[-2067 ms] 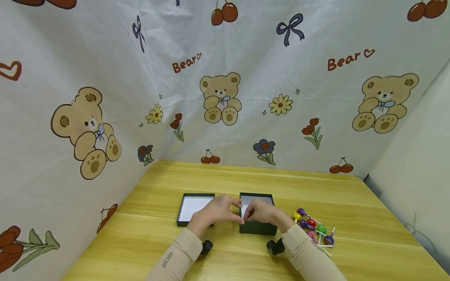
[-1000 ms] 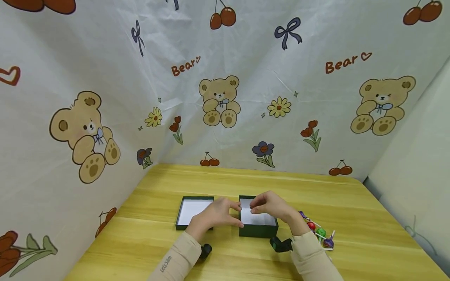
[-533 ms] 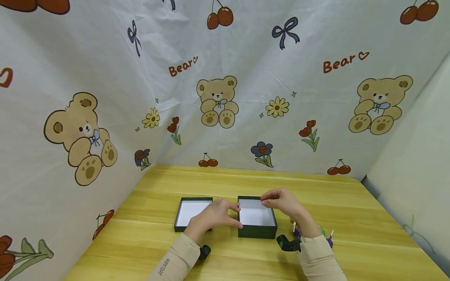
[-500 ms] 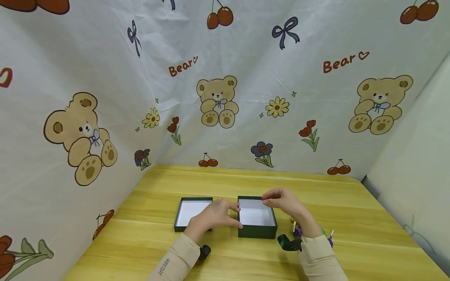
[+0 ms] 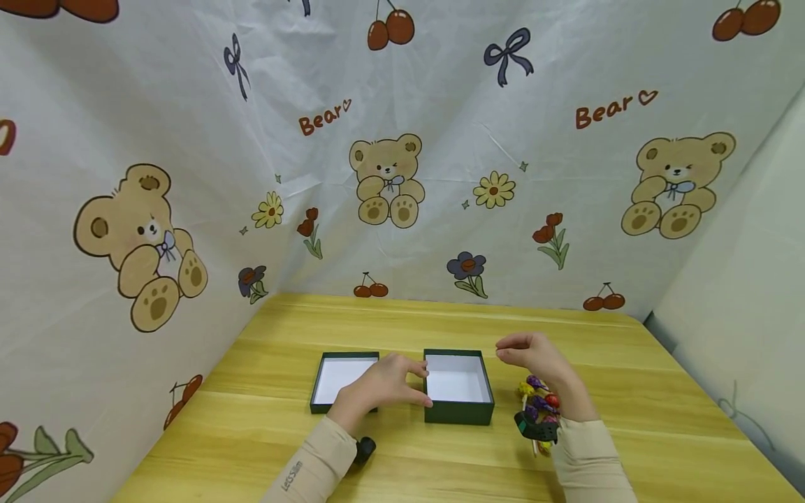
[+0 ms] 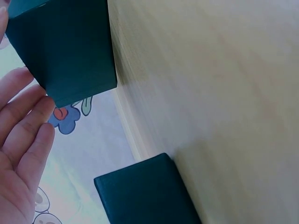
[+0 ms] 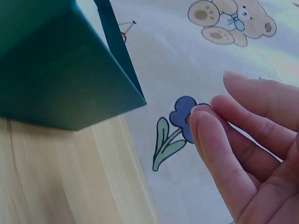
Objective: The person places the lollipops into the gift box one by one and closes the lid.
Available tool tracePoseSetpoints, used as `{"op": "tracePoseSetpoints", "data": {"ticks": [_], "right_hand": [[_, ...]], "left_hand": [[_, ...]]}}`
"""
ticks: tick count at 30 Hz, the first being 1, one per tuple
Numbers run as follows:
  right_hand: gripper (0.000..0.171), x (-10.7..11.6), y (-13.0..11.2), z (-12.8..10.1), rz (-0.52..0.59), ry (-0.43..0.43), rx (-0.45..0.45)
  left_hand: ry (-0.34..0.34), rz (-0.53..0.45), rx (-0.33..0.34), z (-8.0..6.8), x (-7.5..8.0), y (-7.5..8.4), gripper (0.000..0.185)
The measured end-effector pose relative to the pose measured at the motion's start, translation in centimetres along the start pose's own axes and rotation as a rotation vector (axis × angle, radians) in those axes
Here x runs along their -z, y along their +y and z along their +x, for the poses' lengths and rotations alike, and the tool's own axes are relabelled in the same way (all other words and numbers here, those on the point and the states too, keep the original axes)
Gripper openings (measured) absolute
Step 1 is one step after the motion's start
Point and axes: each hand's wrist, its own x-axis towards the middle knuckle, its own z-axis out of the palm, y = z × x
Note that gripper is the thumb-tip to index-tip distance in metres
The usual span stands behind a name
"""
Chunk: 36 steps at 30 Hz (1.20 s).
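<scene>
A dark green box (image 5: pixel 459 413) with a white inside stands uncovered on the table. My left hand (image 5: pixel 386 381) touches its left wall with extended fingers and thumb; in the left wrist view those fingers (image 6: pixel 29 116) lie along the box's side (image 6: pixel 70 51). A shallow matching lid (image 5: pixel 342 377) lies inside-up to the left, partly behind the left hand. My right hand (image 5: pixel 534 355) hovers right of the box, fingers loosely bent. Nothing shows between its fingers (image 7: pixel 219 144) in the right wrist view. Several wrapped lollipops (image 5: pixel 533 391) lie below it, partly hidden by the wrist.
A black wrist camera (image 5: pixel 534 427) sits at the right cuff, and another (image 5: pixel 363 450) at the left. The wooden table (image 5: pixel 402 464) meets a bear-patterned cloth (image 5: pixel 440 230) at the back and left. A pale wall (image 5: pixel 742 300) rises on the right.
My right hand was inside the box, then lifted out and moved right, past its right edge. More of the white inside now shows. My left hand stays against the box.
</scene>
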Motion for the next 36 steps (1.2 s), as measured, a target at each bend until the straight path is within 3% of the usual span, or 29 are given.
{"op": "tracePoseSetpoints", "data": {"ticks": [16,36], "right_hand": [[0.040,1.5,2.4,-0.2,0.029,0.063,-0.071],[0.038,3.0,5.9,-0.7,-0.060,0.135,-0.174]], "left_hand": [[0.005,0.010,0.002,0.0,0.1,0.0,0.050],[-0.004,0.004,0.010,-0.1,0.0,0.0,0.052]]}}
